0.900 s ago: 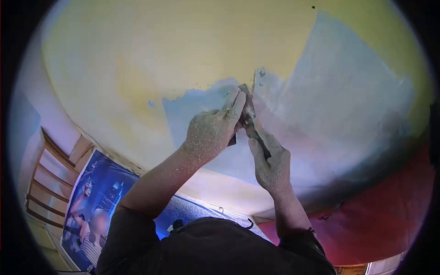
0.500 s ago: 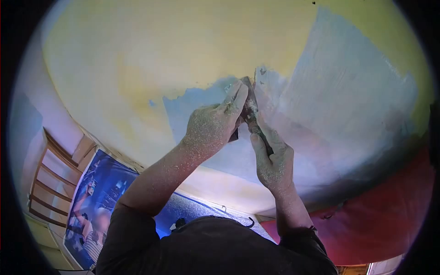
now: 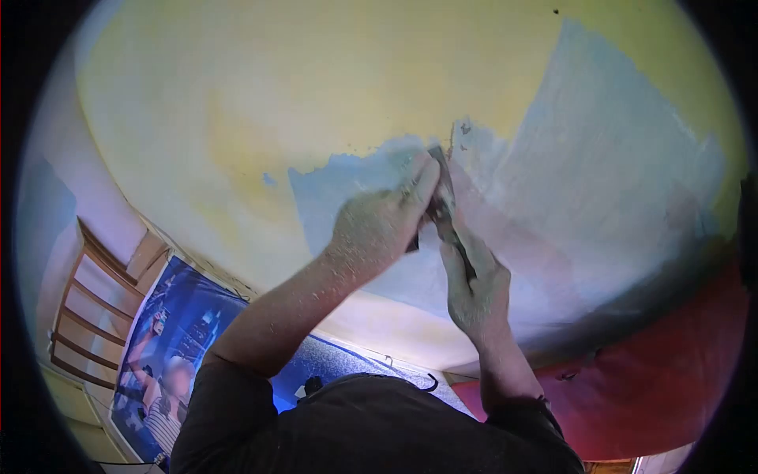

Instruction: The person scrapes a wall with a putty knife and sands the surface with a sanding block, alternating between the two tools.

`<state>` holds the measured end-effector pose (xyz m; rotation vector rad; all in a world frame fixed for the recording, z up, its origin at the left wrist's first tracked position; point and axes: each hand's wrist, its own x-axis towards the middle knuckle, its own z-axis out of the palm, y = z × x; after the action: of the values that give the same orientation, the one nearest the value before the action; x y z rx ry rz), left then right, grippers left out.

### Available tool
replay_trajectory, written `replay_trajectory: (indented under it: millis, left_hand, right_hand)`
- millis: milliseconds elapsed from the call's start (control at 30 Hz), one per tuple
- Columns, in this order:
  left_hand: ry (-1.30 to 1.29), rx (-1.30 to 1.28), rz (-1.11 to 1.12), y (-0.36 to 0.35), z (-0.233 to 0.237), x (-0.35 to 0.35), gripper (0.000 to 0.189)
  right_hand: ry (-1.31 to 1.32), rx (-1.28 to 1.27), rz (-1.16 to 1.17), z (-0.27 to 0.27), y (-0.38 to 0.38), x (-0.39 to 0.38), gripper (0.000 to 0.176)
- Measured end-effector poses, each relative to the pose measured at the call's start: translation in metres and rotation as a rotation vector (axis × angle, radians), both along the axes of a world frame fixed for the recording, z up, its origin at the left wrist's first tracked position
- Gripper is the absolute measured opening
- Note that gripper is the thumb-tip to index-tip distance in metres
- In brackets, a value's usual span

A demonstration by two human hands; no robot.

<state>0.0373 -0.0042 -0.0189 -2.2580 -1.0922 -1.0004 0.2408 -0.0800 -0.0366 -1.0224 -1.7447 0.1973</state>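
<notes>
A narrow, dusty scraper (image 3: 447, 212) lies against the painted surface, its blade pointing up and its handle slanting down to the right. My right hand (image 3: 482, 294) wraps round the handle, thumb along one side. My left hand (image 3: 373, 225), slightly blurred and coated in pale dust, presses its fingers on the blade from the left. A dark corner of the blade shows below the left fingers; the rest of it is hidden. Around the hands, yellow paint (image 3: 316, 87) gives way with a ragged edge to a bluish-grey bare patch (image 3: 328, 186).
A small chipped spot (image 3: 464, 128) lies just above right of the blade tip. To the left are a brown wooden rack (image 3: 95, 288) and a blue poster (image 3: 185, 316) with a person pictured on it. A red surface (image 3: 632, 379) fills the lower right.
The whole view has shifted slightly right and down. Against the chipped spot, both hands and the scraper sit a little lower. Both hands keep their hold.
</notes>
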Motion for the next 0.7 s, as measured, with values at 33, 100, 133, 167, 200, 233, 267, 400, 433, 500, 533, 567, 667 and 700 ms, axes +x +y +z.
replay_trajectory:
  millis: [33,100,133,167,200,233,267,400,433,500,533,567,667,700]
  left_hand:
    - [-0.024,0.016,-0.034,-0.002,-0.008,0.003,0.076]
    - [-0.039,0.029,-0.03,0.001,-0.008,0.001,0.075]
    - [-0.042,0.031,-0.038,0.001,-0.007,0.001,0.075]
    - [-0.054,0.028,-0.064,0.004,-0.001,-0.003,0.075]
    - [-0.054,0.019,-0.06,0.004,-0.002,-0.002,0.077]
    - [-0.055,0.019,-0.051,0.004,-0.001,-0.002,0.079]
    - [-0.054,0.018,-0.04,0.004,-0.001,-0.002,0.081]
    - [-0.004,-0.028,-0.017,-0.003,-0.002,0.005,0.082]
    - [-0.01,-0.012,-0.016,0.0,-0.001,0.004,0.082]
    - [-0.038,-0.011,0.006,-0.001,0.008,0.003,0.083]
    - [-0.037,-0.006,-0.004,-0.002,0.011,0.001,0.084]
    - [-0.038,0.005,-0.012,-0.001,0.014,-0.002,0.084]
    - [-0.01,0.005,-0.003,-0.002,0.009,-0.001,0.079]
    - [-0.002,-0.013,-0.009,-0.006,0.005,0.001,0.079]
  right_hand:
    - [-0.001,-0.003,-0.016,-0.004,-0.002,0.002,0.047]
    - [-0.017,0.018,-0.01,-0.002,0.002,-0.002,0.048]
    - [-0.019,0.024,-0.016,-0.001,0.002,-0.002,0.048]
    - [0.003,0.007,0.009,0.001,0.004,-0.002,0.048]
    - [0.027,-0.012,0.032,0.002,0.006,-0.001,0.049]
    - [0.05,-0.023,0.06,0.003,0.008,0.0,0.049]
    - [0.043,-0.049,0.058,0.005,0.005,0.002,0.048]
    - [0.07,-0.09,0.052,0.002,-0.007,0.005,0.047]
    - [0.087,-0.085,0.056,0.001,-0.005,0.005,0.047]
    - [0.085,-0.017,0.08,0.006,0.012,0.001,0.049]
    - [0.086,0.016,0.089,0.007,0.016,-0.001,0.05]
    - [0.077,0.024,0.08,0.008,0.014,0.0,0.049]
    - [0.051,0.037,0.05,0.007,0.007,-0.001,0.048]
    - [0.038,0.034,0.028,0.004,0.001,0.002,0.047]
